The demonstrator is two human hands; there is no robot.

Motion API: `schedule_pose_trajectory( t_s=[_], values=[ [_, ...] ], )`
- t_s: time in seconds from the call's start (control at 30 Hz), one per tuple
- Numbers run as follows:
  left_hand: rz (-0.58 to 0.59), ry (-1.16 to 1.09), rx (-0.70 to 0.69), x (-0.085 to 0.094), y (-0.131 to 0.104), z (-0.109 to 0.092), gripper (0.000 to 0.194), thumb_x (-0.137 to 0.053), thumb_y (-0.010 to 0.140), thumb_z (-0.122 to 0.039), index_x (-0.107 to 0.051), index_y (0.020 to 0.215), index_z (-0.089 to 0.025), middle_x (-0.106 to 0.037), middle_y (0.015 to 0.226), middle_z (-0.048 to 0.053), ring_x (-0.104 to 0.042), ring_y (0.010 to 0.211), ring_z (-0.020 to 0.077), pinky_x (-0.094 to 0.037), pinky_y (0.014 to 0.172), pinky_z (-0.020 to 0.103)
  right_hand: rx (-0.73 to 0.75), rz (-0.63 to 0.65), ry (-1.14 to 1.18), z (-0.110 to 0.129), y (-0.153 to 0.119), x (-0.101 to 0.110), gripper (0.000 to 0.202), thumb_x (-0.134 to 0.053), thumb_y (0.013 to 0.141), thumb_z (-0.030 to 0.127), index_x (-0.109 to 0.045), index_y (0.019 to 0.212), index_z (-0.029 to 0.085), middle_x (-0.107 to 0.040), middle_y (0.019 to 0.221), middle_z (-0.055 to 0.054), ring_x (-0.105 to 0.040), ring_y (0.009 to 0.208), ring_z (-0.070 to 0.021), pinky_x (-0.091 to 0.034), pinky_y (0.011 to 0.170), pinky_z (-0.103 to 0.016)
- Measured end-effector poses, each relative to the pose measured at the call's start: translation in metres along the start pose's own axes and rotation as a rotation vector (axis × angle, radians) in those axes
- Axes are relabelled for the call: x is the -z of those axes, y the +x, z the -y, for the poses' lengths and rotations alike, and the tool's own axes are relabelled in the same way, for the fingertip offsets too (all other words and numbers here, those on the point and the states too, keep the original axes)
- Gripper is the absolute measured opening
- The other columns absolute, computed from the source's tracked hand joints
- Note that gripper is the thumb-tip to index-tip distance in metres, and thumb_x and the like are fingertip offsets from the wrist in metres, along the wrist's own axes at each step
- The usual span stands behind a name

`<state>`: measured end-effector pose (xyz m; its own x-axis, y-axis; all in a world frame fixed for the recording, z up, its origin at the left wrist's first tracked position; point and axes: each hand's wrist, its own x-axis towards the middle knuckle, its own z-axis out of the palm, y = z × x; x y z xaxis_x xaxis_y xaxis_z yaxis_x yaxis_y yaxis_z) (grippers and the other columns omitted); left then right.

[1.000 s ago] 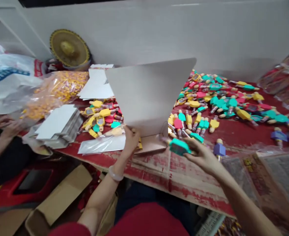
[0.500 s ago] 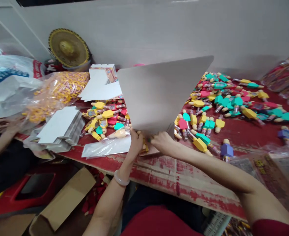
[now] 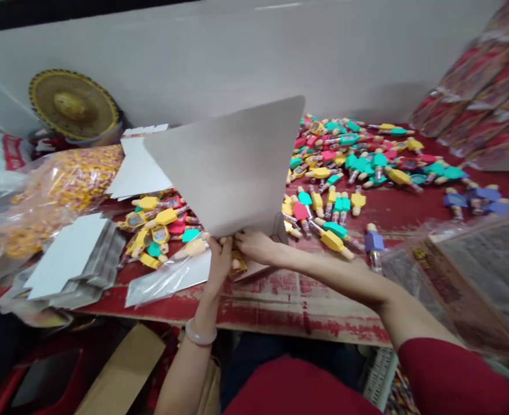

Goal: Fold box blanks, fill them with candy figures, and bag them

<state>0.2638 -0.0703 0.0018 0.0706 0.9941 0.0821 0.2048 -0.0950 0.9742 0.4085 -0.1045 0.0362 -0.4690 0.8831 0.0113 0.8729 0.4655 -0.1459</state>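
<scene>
A grey cardboard display card or box lid (image 3: 237, 167) stands raised on the table, leaning back and folded along its foot. My left hand (image 3: 221, 260) is closed at the fold's left part, its fingers bent by a small beige knob. Beside it, my right hand (image 3: 256, 246) is closed with bent fingers against the inner foot of the card. What either hand grips is mostly hidden. Just under them shows part of a yellow toy (image 3: 238, 265). A clear plastic bag (image 3: 174, 279) with a flat white card lies by my left hand.
Colourful small toys (image 3: 330, 204) with clear tubes lie scattered right, more (image 3: 159, 227) left. White folded cards (image 3: 79, 253) are stacked at left, near a bag of yellow pieces (image 3: 76, 173). A straw hat (image 3: 75, 104) leans at the wall. Wrapped packs (image 3: 474, 98) stand right.
The view has turned to the right, so the scene sits further left. Both hands stay at the foot of the raised card, with only slight finger movement. The other person's hands have left view.
</scene>
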Motion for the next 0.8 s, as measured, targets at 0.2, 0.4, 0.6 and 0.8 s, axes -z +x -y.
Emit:
schedule_pose_trajectory(
  t_s=[0.2,0.4,0.6,0.8],
  values=[
    [-0.014,-0.003,0.043,0.000,0.005,0.008,0.035,-0.060,0.086,-0.037,-0.039,0.110,-0.023,-0.056,0.111,0.006,-0.057,0.113,0.0230,-0.050,0.102,0.038,-0.756,-0.545,0.102,-0.071,-0.098,-0.009,0.048,-0.032,0.104,0.020,-0.054,0.145,0.013,-0.061,0.137,-0.019,-0.054,0.127,-0.0287,-0.047,0.108,-0.044],
    [-0.034,-0.003,0.024,-0.001,0.004,0.006,0.034,-0.060,0.085,-0.038,-0.038,0.108,-0.024,-0.054,0.114,0.007,-0.056,0.116,0.0234,-0.048,0.105,0.038,-1.300,-0.070,-0.010,-0.164,-0.172,-0.025,0.045,-0.041,0.097,0.019,-0.060,0.135,0.003,-0.055,0.139,-0.030,-0.051,0.124,-0.0395,-0.045,0.097,-0.048],
    [-0.048,0.002,0.018,-0.002,0.001,0.001,0.031,-0.057,0.085,-0.035,-0.039,0.107,-0.024,-0.056,0.112,0.007,-0.056,0.115,0.0245,-0.046,0.106,0.040,-1.198,0.164,0.174,-0.156,-0.193,-0.056,0.041,-0.060,0.090,0.028,-0.060,0.126,0.007,-0.068,0.117,-0.022,-0.061,0.111,-0.0325,-0.045,0.087,-0.035],
    [-0.018,-0.003,0.033,-0.002,0.002,-0.001,0.031,-0.058,0.085,-0.031,-0.038,0.108,-0.024,-0.056,0.115,0.008,-0.056,0.118,0.0235,-0.044,0.110,0.039,-1.257,-0.093,0.087,-0.140,-0.199,-0.035,0.064,-0.050,0.096,0.035,-0.035,0.151,0.007,-0.066,0.125,-0.025,-0.067,0.111,-0.0341,-0.049,0.085,-0.038]
  ],
)
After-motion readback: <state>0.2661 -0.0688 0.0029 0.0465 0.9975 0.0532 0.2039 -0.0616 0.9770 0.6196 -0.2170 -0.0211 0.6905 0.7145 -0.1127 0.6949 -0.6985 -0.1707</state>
